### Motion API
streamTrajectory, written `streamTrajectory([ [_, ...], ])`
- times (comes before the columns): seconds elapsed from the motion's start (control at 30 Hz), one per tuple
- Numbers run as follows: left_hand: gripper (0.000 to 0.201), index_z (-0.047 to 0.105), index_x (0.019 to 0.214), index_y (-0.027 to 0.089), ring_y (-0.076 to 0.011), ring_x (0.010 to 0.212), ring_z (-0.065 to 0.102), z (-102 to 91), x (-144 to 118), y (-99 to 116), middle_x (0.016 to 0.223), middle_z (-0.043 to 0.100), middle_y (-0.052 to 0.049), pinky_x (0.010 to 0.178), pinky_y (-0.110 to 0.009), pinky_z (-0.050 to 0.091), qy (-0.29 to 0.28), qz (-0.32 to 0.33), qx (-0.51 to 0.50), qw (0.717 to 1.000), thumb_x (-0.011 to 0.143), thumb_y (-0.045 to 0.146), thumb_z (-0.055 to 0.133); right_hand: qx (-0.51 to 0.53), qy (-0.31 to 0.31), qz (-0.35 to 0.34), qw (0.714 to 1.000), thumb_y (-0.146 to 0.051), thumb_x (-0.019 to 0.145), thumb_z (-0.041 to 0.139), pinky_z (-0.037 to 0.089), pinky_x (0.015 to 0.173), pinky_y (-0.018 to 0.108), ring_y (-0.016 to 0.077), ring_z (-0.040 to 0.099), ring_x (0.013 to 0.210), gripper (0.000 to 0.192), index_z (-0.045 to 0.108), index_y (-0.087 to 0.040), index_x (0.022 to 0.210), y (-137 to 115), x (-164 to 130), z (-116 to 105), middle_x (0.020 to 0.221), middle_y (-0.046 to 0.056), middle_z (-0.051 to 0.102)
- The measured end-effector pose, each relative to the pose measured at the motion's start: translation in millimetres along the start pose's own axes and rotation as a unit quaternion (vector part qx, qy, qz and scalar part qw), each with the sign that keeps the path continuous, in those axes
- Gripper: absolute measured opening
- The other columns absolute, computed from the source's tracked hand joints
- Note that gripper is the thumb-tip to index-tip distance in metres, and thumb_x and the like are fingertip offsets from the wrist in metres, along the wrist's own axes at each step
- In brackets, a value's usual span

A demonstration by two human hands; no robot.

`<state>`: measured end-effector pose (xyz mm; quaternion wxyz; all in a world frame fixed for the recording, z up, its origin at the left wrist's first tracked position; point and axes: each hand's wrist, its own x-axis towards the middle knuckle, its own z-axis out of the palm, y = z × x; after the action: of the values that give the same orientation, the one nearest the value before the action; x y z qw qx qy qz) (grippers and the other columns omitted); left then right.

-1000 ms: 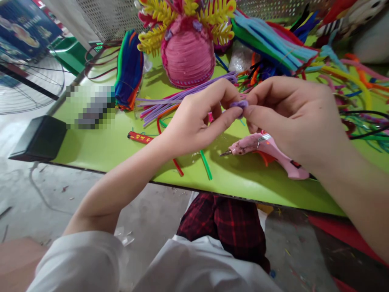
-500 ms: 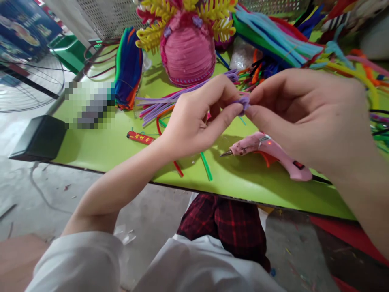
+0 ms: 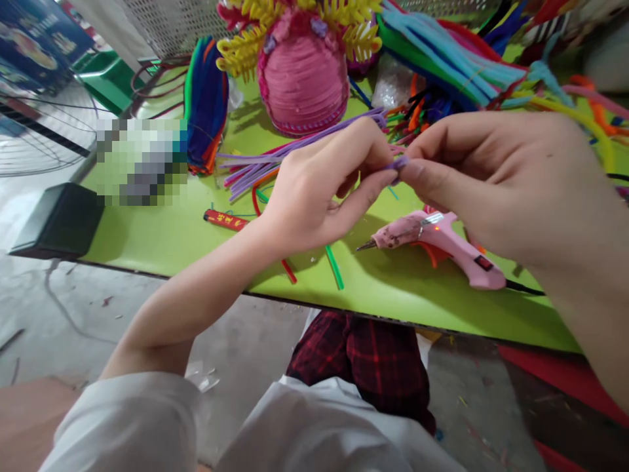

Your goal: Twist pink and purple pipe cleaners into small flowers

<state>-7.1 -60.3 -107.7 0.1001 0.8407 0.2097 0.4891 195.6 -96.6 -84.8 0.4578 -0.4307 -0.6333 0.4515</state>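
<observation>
Between my two hands is a small curled piece of purple pipe cleaner (image 3: 400,162), mostly covered by fingertips. My left hand (image 3: 329,183) pinches it from the left with thumb and forefinger. From the right, the thumb and forefinger of my right hand (image 3: 491,177) are closed on the same piece. Below them a pink hot glue gun (image 3: 442,242) lies on the green table (image 3: 171,242), its nozzle to the left and a small light glowing. Loose purple pipe cleaners (image 3: 246,174) lie behind my left hand.
A pink wrapped dome with yellow fronds (image 3: 304,78) stands at the back. Pipe cleaner bundles lie left (image 3: 209,105) and right (image 3: 452,59). A red labelled stick (image 3: 226,219) and a green strip (image 3: 334,269) lie in front; a black box (image 3: 59,219) sits at the left edge.
My right hand has shifted slightly, uncovering more of the glue gun. The purple piece between the fingertips shows less than before. My left hand stays nearly in place.
</observation>
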Motion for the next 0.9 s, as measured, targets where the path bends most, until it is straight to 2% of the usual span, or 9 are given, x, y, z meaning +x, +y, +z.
streamTrajectory([
  [0.1,0.013,0.062,0.088,0.02,-0.0064,0.065,0.056,3.8,-1,-3,0.078,0.061,0.001,0.059,-0.021,0.044,0.015,-0.082,-0.097,0.992,0.094,0.028,0.07,-0.045,0.02,-0.002,0.999,-0.025,0.097,0.069,0.045,0.046,0.005,-0.0007,0.053,0.053,0.018,0.075,-0.019,0.081,2,5,-5,0.062,-0.006,0.057],
  [0.17,0.018,0.06,0.085,0.02,-0.0061,0.063,0.054,6.1,0,-4,0.075,0.059,0.002,0.056,-0.021,0.041,0.038,-0.107,-0.142,0.983,0.095,0.031,0.07,-0.064,0.038,-0.021,0.997,-0.024,0.097,0.069,0.046,0.047,0.006,-0.0003,0.053,0.054,0.015,0.075,-0.019,0.083,0,5,-6,0.064,-0.006,0.059],
  [0.33,0.02,0.058,0.084,0.021,-0.0077,0.066,0.059,6.1,0,-2,0.076,0.059,0.001,0.058,-0.022,0.044,0.016,-0.124,-0.131,0.983,0.096,0.034,0.068,-0.059,0.038,0.006,0.998,-0.025,0.091,0.071,0.032,0.045,0.001,-0.0053,0.051,0.049,0.008,0.072,-0.019,0.086,-8,0,4,0.064,-0.011,0.057],
  [0.43,0.017,0.059,0.086,0.021,-0.0072,0.065,0.059,4.9,-1,-3,0.078,0.061,0.001,0.062,-0.022,0.048,-0.003,-0.092,-0.076,0.993,0.096,0.033,0.068,-0.035,0.044,0.026,0.998,-0.025,0.093,0.067,0.031,0.045,-0.001,-0.006,0.05,0.05,0.012,0.069,-0.018,0.083,-7,-2,11,0.065,-0.01,0.054],
  [0.53,0.02,0.059,0.082,0.021,-0.0057,0.059,0.053,6.9,-2,-5,0.075,0.061,0.002,0.059,-0.022,0.047,0.001,-0.046,-0.031,0.998,0.096,0.032,0.066,0.009,0.05,0.058,0.997,-0.021,0.093,0.064,0.039,0.047,0.002,-0.0039,0.05,0.05,0.015,0.067,-0.017,0.079,-2,-1,15,0.062,-0.009,0.048],
  [0.6,0.022,0.058,0.08,0.021,-0.005,0.058,0.053,9.8,-2,-5,0.073,0.061,0.002,0.056,-0.02,0.044,0.01,-0.039,-0.051,0.998,0.096,0.033,0.067,0.045,0.044,0.066,0.996,-0.02,0.095,0.061,0.045,0.047,0.007,-0.0025,0.047,0.047,0.017,0.066,-0.017,0.078,2,-1,16,0.059,-0.008,0.042],
  [0.67,0.02,0.06,0.082,0.021,-0.005,0.061,0.058,13.0,-3,-4,0.073,0.062,0.002,0.054,-0.019,0.043,0.015,-0.069,-0.104,0.992,0.097,0.032,0.068,0.057,0.048,0.054,0.996,-0.022,0.095,0.062,0.046,0.046,0.008,-0.0021,0.045,0.046,0.016,0.067,-0.018,0.081,4,0,16,0.059,-0.008,0.042],
  [0.77,0.023,0.06,0.083,0.021,-0.006,0.064,0.063,16.3,-2,0,0.076,0.069,0.001,0.054,-0.02,0.044,0.04,-0.173,-0.195,0.965,0.096,0.036,0.07,0.031,0.078,0.008,0.996,-0.026,0.096,0.065,0.042,0.048,0.004,-0.0017,0.05,0.054,0.012,0.07,-0.02,0.087,7,0,14,0.064,-0.008,0.05],
  [0.9,0.031,0.06,0.075,0.021,-0.0058,0.054,0.055,16.2,1,7,0.07,0.068,0.001,0.05,-0.021,0.044,0.069,-0.28,-0.234,0.929,0.092,0.043,0.075,-0.032,0.081,-0.036,0.996,-0.025,0.098,0.065,0.048,0.053,0.003,-0.0009,0.057,0.063,0.007,0.07,-0.021,0.095,9,-1,13,0.076,-0.008,0.06],
])
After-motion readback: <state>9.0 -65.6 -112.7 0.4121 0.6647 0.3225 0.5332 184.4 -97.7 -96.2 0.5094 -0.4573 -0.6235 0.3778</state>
